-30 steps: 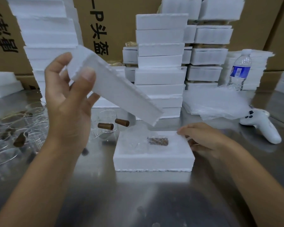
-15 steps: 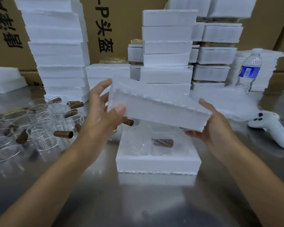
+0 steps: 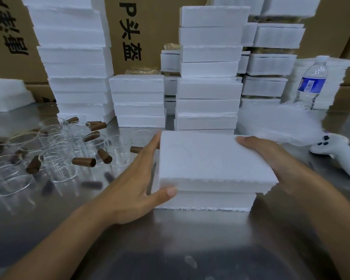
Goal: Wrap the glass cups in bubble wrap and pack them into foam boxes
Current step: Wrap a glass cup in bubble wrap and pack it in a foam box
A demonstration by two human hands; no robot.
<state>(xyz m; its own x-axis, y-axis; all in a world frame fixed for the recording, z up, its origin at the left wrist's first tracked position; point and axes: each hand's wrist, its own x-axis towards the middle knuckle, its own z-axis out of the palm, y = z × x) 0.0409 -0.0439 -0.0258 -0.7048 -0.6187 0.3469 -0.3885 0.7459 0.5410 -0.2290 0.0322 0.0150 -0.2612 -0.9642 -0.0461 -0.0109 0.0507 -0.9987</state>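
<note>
Though askew, lid (image 3: 214, 158) atop box (image 3: 204, 201).

left grip (image 3: 137, 190): bare | right grip (image 3: 271, 158): bare | forearms (image 3: 69, 235): bare

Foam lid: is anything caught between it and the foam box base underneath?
Nothing visible. The foam lid lies on the foam box base, skewed and overhanging at the right, with the left hand and right hand holding its sides. The inside is hidden.
</note>
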